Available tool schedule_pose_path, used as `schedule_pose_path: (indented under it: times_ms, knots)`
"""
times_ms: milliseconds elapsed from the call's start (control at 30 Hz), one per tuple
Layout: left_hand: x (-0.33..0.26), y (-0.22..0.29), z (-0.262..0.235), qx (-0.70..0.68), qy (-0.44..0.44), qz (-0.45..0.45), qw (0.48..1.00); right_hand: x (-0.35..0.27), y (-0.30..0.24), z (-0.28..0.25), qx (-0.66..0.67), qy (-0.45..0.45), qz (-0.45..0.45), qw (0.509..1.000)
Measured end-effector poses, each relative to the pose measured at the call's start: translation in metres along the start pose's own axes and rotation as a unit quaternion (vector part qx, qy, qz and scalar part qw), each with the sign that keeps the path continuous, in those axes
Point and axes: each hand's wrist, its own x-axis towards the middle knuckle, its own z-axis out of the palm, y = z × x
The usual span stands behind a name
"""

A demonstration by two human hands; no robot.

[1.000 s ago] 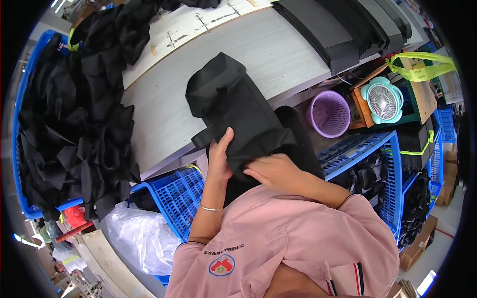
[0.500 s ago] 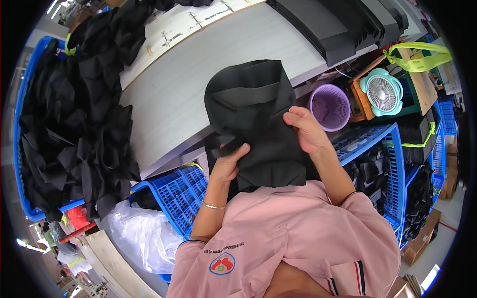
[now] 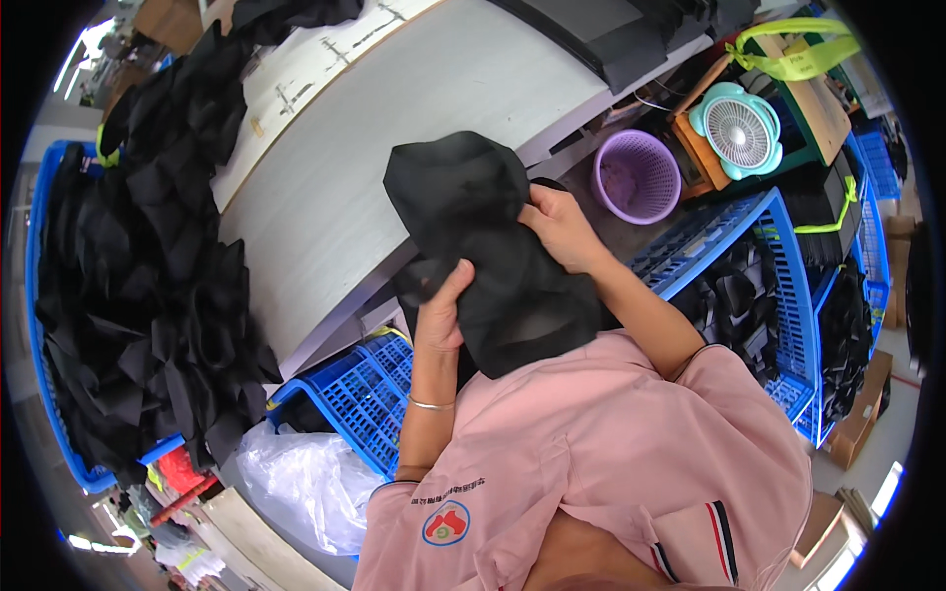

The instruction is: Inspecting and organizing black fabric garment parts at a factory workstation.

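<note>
Pinching the upper right edge of a limp black fabric piece (image 3: 493,246), the fingers (image 3: 540,202) of the right hand (image 3: 564,229) are closed on the cloth, with the thumb side toward the fabric, so the piece hangs from that corner and spreads downward. Lower on the left, the left hand (image 3: 440,310) wraps its fingers (image 3: 455,281) around the opposite edge of the same piece, also closed on it; the two grips, one high and one low, seem meant to stretch the cloth between them and keep it raised in front of the chest, above the near edge of the pale grey desk (image 3: 374,128), not resting on it. A thin metal bangle (image 3: 431,403) sits on the left wrist, and both forearms come out of a pink short-sleeved shirt (image 3: 611,463)

Below the left forearm stands a blue plastic lattice crate (image 3: 360,394), with a crumpled clear plastic bag (image 3: 301,483) just beside it. A large heap of black fabric pieces (image 3: 148,276) fills the left side, partly inside a blue bin (image 3: 39,256), near the desk edge and likely within reach for that reason. To the right, beyond the right arm, are a round purple perforated basket (image 3: 636,175), a small teal desk fan (image 3: 741,128) and another blue lattice crate (image 3: 778,286) holding dark pieces
</note>
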Motion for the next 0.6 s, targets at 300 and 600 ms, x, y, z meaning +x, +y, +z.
schedule_pose_path:
  times_ms: [300, 600]
  knots:
    - [0.026, -0.022, -0.014, 0.077, 0.052, 0.003, 0.996, -0.005, -0.019, -0.011, -0.147, 0.054, -0.184, 0.97]
    - [0.018, -0.019, 0.01, 0.199, 0.039, 0.128, 0.971, -0.037, 0.004, 0.006, -0.262, 0.052, -0.212, 0.94]
